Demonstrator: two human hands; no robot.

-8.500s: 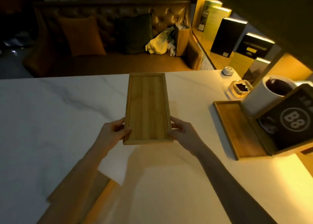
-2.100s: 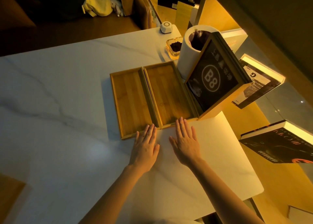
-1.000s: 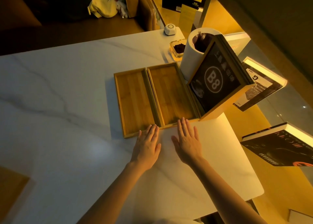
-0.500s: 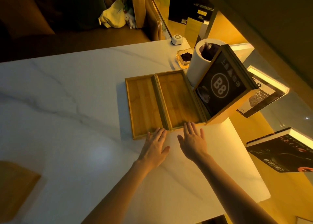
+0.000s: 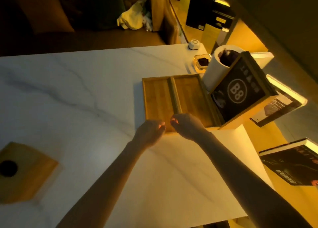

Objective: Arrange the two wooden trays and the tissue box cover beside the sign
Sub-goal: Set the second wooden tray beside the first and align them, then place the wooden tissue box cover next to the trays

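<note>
Trays point(image 5: 175, 98), shallow amber wood, sit touching beside the sign point(image 5: 239, 91).

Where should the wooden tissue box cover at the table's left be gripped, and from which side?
Grip the tissue box cover by two opposite side walls, coming from above. It sits flat and apart on the table, its sides probably free, and its top hole looks too small for a firm hold.

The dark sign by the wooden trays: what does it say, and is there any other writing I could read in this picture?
"B8", in a white circle on the dark sign.
Row of small characters above that circle: too blurred to read.
White lettering on the dark book at lower right: too blurred to read.
Yellow label on the black box at top: too small to read.
</note>
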